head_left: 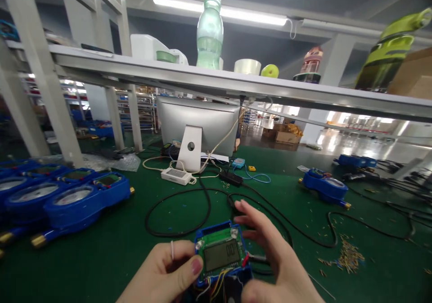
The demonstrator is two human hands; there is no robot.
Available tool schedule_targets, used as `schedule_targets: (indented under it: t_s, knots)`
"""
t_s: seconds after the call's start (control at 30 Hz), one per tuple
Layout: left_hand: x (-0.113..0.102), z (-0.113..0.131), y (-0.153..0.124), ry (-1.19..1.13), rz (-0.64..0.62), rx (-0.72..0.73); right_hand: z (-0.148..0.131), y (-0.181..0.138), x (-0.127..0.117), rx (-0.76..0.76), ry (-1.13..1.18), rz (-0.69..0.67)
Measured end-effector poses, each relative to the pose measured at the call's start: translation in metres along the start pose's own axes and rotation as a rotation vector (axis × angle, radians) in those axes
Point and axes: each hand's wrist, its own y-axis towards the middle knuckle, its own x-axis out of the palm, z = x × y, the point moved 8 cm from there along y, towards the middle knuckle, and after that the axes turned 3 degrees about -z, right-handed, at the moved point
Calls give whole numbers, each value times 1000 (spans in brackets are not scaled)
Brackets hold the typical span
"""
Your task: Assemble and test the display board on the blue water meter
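A blue-cased meter display unit (221,251) is in the middle at the bottom, its green circuit board and grey LCD facing up. Digits show on the LCD, and thin yellow, white and red wires run along its lower edge. My left hand (172,267) grips its left side, thumb on the front edge. To the right is my right hand (273,253), fingers spread and curved beside the unit. Its thumb lies by the unit's lower right corner; whether it touches is unclear. Between them, a silver-tipped cable (258,258) reaches a red part at the unit's right edge.
Several blue water meters (77,199) with brass ends stand left; another blue meter (324,185) lies right. Small brass pieces (351,256) are heaped at right. Black cable (175,234) loops across the green table. Behind are a monitor (199,118) and an overhead shelf (168,71).
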Motion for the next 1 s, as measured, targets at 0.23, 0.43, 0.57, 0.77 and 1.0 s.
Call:
schedule_targets:
  t_s: [0.23, 0.43, 0.57, 0.77, 1.0]
  knots:
    - [8, 9, -9, 19, -58, -26, -4, -10, 24, -149, -468, -42]
    - [3, 7, -12, -58, 9, -61, -21, -16, 25, -419, -816, 3]
    - [-2, 8, -13, -63, 82, -90, -39, -23, 24, -610, -912, 71]
    - [0, 6, -15, -65, 78, -100, -30, -21, 40, -564, -965, 125]
    - [7, 4, -14, -33, 2, -81, -21, -17, 51, -447, -856, 218]
